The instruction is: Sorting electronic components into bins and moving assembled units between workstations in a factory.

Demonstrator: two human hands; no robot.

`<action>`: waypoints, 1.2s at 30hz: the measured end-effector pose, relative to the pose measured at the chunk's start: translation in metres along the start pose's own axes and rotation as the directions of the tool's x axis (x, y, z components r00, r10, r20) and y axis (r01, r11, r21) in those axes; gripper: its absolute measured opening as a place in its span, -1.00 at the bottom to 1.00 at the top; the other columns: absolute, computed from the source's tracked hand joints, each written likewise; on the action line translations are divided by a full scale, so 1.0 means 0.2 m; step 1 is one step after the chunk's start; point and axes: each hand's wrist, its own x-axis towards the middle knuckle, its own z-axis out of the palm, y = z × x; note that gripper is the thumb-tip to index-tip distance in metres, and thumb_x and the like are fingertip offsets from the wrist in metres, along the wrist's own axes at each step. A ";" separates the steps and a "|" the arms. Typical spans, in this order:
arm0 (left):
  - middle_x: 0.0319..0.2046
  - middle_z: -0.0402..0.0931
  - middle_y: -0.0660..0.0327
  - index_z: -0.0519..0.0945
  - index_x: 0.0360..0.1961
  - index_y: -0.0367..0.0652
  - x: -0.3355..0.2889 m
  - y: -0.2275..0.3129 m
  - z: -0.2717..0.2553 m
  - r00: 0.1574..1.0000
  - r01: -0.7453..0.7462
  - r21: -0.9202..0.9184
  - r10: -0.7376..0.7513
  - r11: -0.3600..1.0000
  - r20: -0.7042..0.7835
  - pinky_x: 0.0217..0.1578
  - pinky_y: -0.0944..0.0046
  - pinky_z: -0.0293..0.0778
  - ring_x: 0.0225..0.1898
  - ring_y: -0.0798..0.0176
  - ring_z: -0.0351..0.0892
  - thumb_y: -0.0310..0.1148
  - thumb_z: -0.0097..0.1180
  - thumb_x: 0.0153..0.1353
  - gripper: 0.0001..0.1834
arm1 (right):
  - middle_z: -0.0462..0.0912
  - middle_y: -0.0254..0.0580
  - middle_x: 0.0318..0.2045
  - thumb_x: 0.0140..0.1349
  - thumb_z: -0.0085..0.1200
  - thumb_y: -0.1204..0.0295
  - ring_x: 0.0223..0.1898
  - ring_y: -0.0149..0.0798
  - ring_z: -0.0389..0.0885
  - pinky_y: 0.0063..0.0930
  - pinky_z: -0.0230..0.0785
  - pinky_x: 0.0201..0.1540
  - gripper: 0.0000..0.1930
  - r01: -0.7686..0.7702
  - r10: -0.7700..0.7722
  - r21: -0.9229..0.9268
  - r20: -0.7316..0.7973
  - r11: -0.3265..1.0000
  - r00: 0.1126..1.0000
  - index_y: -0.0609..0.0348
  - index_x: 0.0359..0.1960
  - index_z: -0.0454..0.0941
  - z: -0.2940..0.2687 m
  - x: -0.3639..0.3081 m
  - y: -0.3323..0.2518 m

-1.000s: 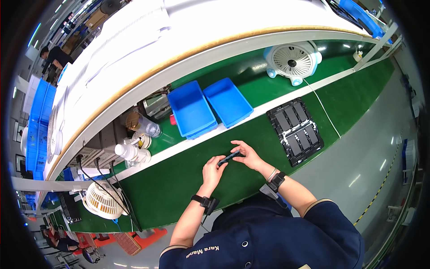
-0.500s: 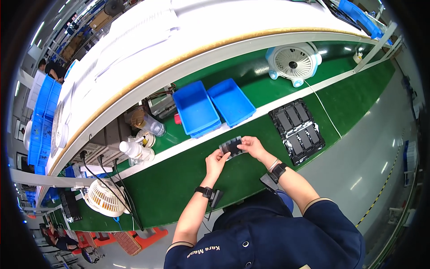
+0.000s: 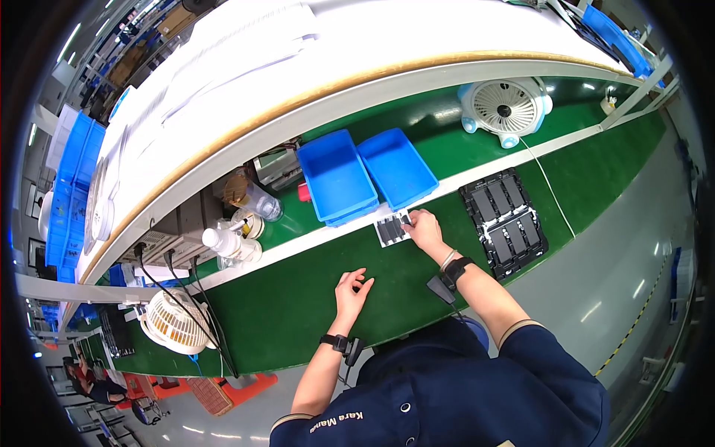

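A small pale sheet with dark strips (image 3: pixel 389 231) lies at the white rail, just in front of the blue bins. My right hand (image 3: pixel 426 231) is closed at the sheet's right edge, fingertips pinching it. My left hand (image 3: pixel 351 296) hovers over the green table, nearer to me, with fingers loosely curled and apart and nothing in it. To the right of my right hand rests a black tray (image 3: pixel 505 220) filled with several flat dark pieces in two rows.
Two blue bins (image 3: pixel 337 179) stand behind the rail. A white and blue fan (image 3: pixel 505 110) is at the back right, its cable crossing the table. At left are a white bottle (image 3: pixel 231 246), a clear container (image 3: pixel 261 203) and a beige fan (image 3: pixel 177 322) with black cables.
My left hand has let go of the sheet and drawn back toward me. My right hand has moved forward and right, bringing the sheet to the rail by the bins.
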 end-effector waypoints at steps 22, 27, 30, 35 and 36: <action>-0.44 0.47 0.21 0.57 -0.21 -0.22 -0.10 -0.05 -0.04 0.998 -0.033 -0.036 0.035 0.999 0.054 -0.45 0.40 0.44 -0.52 0.40 0.49 -0.39 0.29 -0.06 -0.67 | 0.36 -0.12 -0.14 -0.17 0.29 0.26 -0.09 -0.09 0.36 -0.26 0.31 -0.07 -0.37 0.375 -0.395 -0.277 -0.015 0.884 0.919 0.15 -0.01 0.35 -0.12 -0.32 -0.01; -0.48 0.49 0.22 0.59 -0.25 -0.20 -0.28 -0.16 -0.15 0.999 -0.002 -0.057 0.005 0.998 0.044 -0.39 0.40 0.44 -0.50 0.39 0.49 -0.42 0.27 -0.05 -0.72 | 0.36 -0.11 -0.09 -0.04 0.18 0.35 -0.06 -0.08 0.35 -0.27 0.29 -0.04 -0.52 0.482 -0.477 -0.269 0.086 0.834 0.875 0.14 -0.04 0.37 -0.19 -0.65 0.08; -0.49 0.49 0.22 0.60 -0.26 -0.20 -0.36 -0.19 -0.18 0.999 0.000 -0.054 0.002 0.999 0.040 -0.38 0.40 0.44 -0.50 0.39 0.49 -0.44 0.25 -0.04 -0.74 | 0.29 -0.07 0.08 0.10 0.06 0.29 0.11 -0.06 0.26 -0.21 0.14 0.14 -0.54 0.489 -0.496 -0.341 0.072 0.803 0.865 0.07 0.06 0.33 -0.17 -0.88 0.22; -0.46 0.50 0.22 0.60 -0.27 -0.20 -0.47 -0.19 -0.20 0.999 -0.019 -0.026 0.020 0.999 0.044 -0.38 0.40 0.43 -0.48 0.39 0.49 -0.45 0.23 -0.04 -0.76 | 0.25 -0.09 0.14 0.15 0.01 0.27 0.19 -0.05 0.18 -0.12 0.04 0.20 -0.55 0.394 -0.401 -0.355 0.056 0.848 0.914 -0.01 0.10 0.31 -0.17 -1.03 0.28; -0.45 0.50 0.22 0.60 -0.27 -0.21 -0.49 -0.19 -0.21 0.999 -0.022 -0.012 0.023 1.000 0.048 -0.37 0.40 0.43 -0.48 0.39 0.50 -0.45 0.23 -0.03 -0.76 | 0.24 -0.09 0.15 0.15 0.01 0.28 0.20 -0.05 0.18 -0.13 0.04 0.20 -0.55 0.387 -0.398 -0.335 0.039 0.859 0.917 0.00 0.10 0.32 -0.17 -1.03 0.27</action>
